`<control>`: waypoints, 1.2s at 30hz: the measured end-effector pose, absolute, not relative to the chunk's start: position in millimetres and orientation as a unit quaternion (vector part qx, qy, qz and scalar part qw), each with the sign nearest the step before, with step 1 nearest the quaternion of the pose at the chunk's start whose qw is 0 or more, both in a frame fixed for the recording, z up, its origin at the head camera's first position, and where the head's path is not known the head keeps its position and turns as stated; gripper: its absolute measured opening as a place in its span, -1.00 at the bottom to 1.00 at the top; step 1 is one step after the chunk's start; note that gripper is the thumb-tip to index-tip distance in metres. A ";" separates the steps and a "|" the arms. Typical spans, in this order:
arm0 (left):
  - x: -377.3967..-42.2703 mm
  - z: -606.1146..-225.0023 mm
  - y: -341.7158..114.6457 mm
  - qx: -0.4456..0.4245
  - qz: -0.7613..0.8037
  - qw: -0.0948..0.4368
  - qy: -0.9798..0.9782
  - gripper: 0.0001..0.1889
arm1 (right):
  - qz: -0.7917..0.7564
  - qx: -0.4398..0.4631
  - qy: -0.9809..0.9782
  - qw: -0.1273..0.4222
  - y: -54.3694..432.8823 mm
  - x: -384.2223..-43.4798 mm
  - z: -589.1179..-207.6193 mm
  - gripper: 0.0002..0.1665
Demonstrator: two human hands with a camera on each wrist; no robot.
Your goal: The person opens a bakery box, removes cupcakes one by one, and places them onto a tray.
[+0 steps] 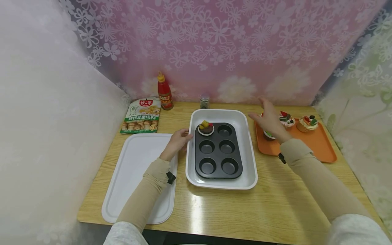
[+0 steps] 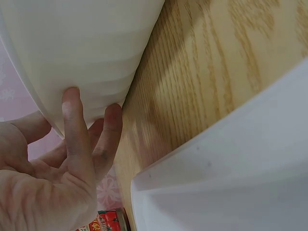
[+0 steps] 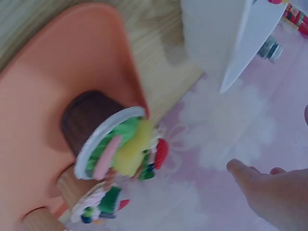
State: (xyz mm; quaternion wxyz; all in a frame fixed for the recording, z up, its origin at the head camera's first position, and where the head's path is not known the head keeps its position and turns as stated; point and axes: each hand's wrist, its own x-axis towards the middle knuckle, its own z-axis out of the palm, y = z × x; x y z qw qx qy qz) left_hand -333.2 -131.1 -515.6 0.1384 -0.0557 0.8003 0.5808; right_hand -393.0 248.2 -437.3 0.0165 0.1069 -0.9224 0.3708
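My left hand (image 1: 177,145) grips the left rim of a deep white tray (image 1: 251,170), fingertips against its outer wall in the left wrist view. A black muffin tin (image 1: 216,149) lies inside it, with a fruit-topped cupcake (image 1: 206,129) in its far-left cup. My right hand (image 1: 272,119) hovers over the left part of an orange tray (image 1: 327,153), fingers extended and holding nothing. Beneath and beside it stand several decorated cupcakes (image 1: 307,124), some partly hidden by the hand. Nearest in the right wrist view is a cupcake in a dark brown cup (image 3: 91,120).
A flat white tray or lid (image 1: 134,166) lies at left. Behind it are a green food packet (image 1: 141,116) and a red sauce bottle (image 1: 164,93). A small jar (image 1: 204,102) stands behind the deep tray. A floral curtain (image 1: 214,51) closes off the back.
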 end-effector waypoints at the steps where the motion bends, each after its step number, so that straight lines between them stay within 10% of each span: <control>1: -333.3 -516.0 -131.5 -0.055 0.583 0.140 0.798 -0.50 | 0.373 0.114 -0.921 0.020 244.3 -394.2 -437.1 0.07; 36: -334.1 -518.2 -133.5 -0.047 0.596 0.143 0.789 -0.50 | 0.327 0.176 -0.925 -0.078 141.5 -405.2 -458.0 0.09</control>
